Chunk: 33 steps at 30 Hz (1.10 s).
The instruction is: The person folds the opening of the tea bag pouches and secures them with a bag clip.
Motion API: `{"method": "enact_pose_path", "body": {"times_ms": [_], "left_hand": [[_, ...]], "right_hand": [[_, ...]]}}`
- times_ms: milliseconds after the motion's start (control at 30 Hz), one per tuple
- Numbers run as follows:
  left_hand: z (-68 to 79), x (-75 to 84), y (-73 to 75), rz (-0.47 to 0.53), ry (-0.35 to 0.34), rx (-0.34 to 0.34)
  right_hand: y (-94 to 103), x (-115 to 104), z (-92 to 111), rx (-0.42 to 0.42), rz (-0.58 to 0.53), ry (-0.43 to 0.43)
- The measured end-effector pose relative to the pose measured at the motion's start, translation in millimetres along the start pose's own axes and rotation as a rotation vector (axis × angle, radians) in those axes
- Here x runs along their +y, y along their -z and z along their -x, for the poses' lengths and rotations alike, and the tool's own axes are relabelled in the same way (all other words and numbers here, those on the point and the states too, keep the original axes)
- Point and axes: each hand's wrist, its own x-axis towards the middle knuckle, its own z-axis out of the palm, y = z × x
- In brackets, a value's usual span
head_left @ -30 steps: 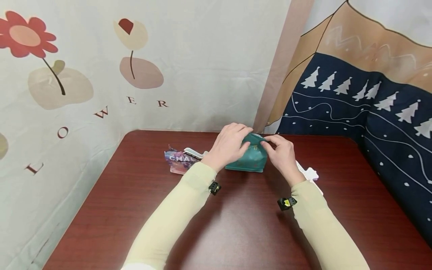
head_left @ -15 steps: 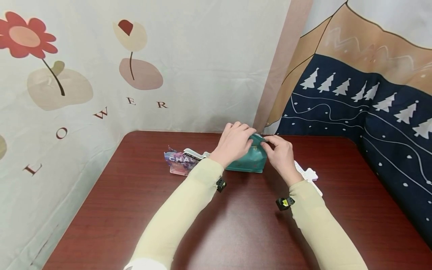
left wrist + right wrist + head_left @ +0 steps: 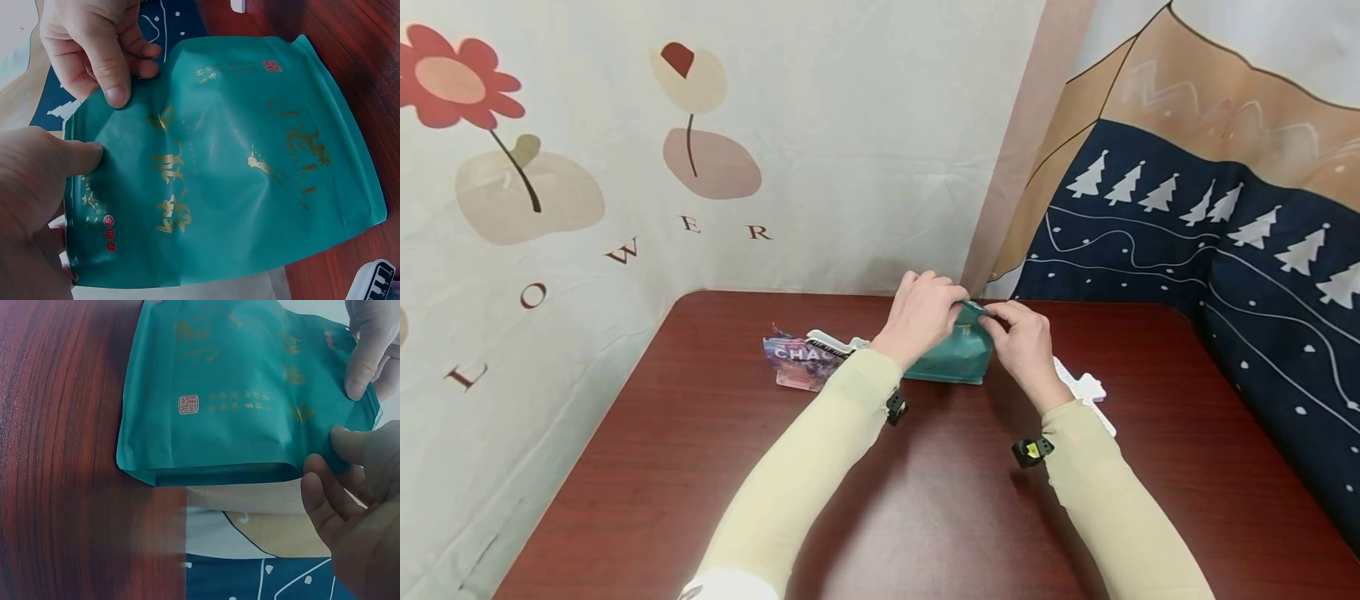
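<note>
A teal pouch with gold lettering (image 3: 951, 360) stands upright on the table. My left hand (image 3: 921, 317) grips the left part of its top edge, thumb on the front face, the other fingers behind. At the top right corner, my right hand (image 3: 1024, 346) pinches the edge between thumb and fingers. In the left wrist view the pouch (image 3: 219, 156) shows its creased front, with both thumbs pressing near the top. The right wrist view shows the folded side of the pouch (image 3: 231, 394) beside my right hand (image 3: 369, 500). Whether its top is sealed, I cannot tell.
Left of the pouch lies a purple-pink packet marked "CHA" (image 3: 801, 365), with a white item bearing black stripes (image 3: 835, 343) next to it. Another white object (image 3: 1086, 390) lies partly behind my right forearm. Printed cloth (image 3: 865, 150) hangs behind the reddish-brown table (image 3: 700, 467).
My left hand has shifted slightly right along the pouch's top edge, covering more of the front. The right hand has stayed nearly still at the corner.
</note>
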Motion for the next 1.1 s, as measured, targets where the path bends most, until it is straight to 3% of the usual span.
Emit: {"method": "enact_pose_path", "body": {"times_ms": [367,800,1100], "left_hand": [[-0.1,-4.3,-0.3,0.036,0.007,-0.006],[1.3,-4.9,-1.9,0.055,-0.013,-0.013],[1.2,-6.1,-0.6,0.057,-0.02,-0.012]], "right_hand": [[5.1,1.7,-1.8,-0.094,0.0,-0.057],[1.5,5.4,-0.3,-0.038,0.018,-0.024],[0.9,6.8,-0.9,-0.086,0.039,-0.037]]}}
